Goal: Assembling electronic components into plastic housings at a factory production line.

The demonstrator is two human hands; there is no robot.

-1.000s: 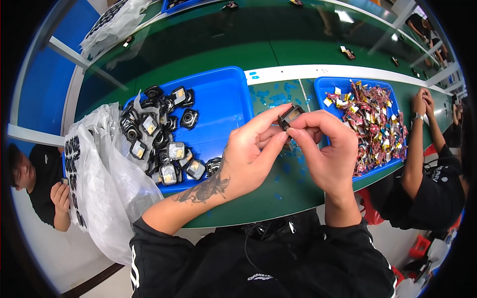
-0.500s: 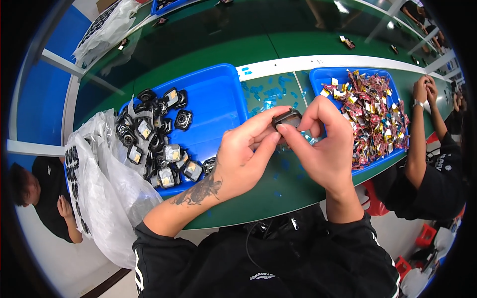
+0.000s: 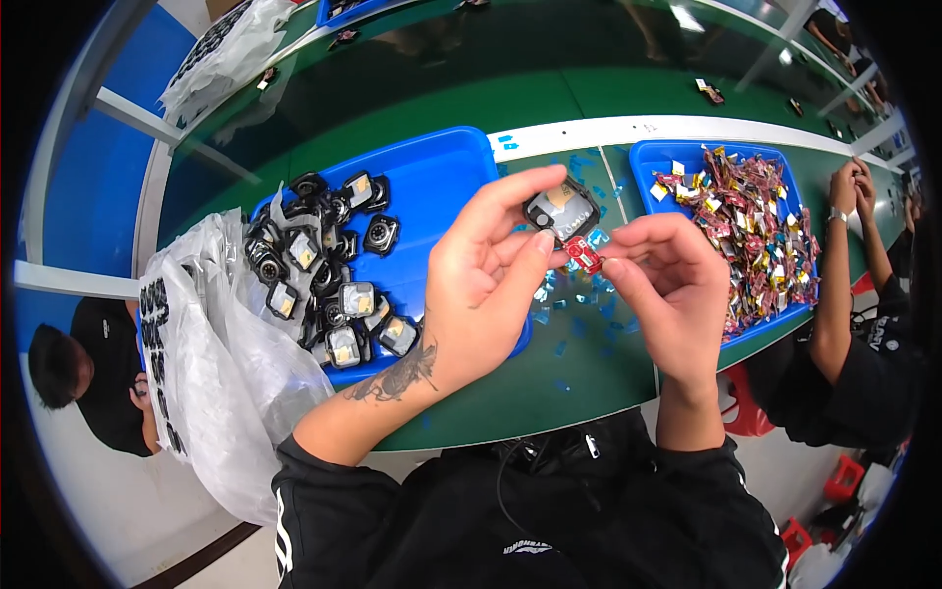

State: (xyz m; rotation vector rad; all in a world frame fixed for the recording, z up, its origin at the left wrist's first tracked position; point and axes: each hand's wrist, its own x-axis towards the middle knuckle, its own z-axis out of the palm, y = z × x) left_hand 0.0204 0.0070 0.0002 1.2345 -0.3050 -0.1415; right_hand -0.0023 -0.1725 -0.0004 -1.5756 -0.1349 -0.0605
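A black square watch case is in my left hand, between thumb and fingers, with its grey inner side turned up. Just below its lower corner is a small red circuit board with a bit of blue on it. My right hand pinches that board between thumb and fingertips. Whether the board is still joined to the case I cannot tell. Left of my hands, a blue tray holds a heap of similar watch cases. Another blue tray, to the right, is full of red circuit boards.
Blue film scraps lie on the green table between the trays. A white plastic sheet hangs over the left edge. Beyond a white rail runs a green belt carrying a few boards. Co-workers' arms are at the right; another person is at the left.
The watch case has been tilted so its inner side shows. A red circuit board is now visible in my right fingers, which have moved slightly right and down from the case.
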